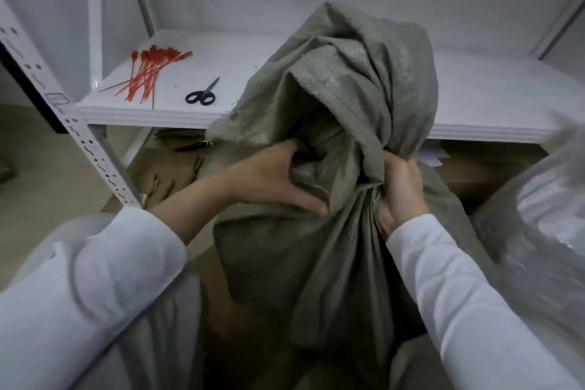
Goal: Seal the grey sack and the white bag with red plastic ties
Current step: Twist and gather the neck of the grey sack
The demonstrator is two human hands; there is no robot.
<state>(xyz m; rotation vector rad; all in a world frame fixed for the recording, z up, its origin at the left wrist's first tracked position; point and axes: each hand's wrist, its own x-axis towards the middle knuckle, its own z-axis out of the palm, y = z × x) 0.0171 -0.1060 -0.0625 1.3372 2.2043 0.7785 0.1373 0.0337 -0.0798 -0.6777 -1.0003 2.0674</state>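
The grey sack point(348, 79) stands upright in front of me, its woven mouth bunched and rising above the shelf edge. My left hand point(272, 177) grips a fold of the sack's neck from the left, thumb underneath. On the neck's right side, my right hand point(400, 190) clutches the gathered fabric. A bundle of red plastic ties point(148, 73) lies on the white shelf point(285, 54) at the left, apart from both hands. The white bag point(544, 199) is blurred at the right edge, beside the sack.
Black-handled scissors point(202, 93) lie on the shelf right of the ties. A perforated white shelf post point(79, 133) slants down at the left. Flattened brown cardboard point(171, 165) sits under the shelf. A white wall backs the shelf.
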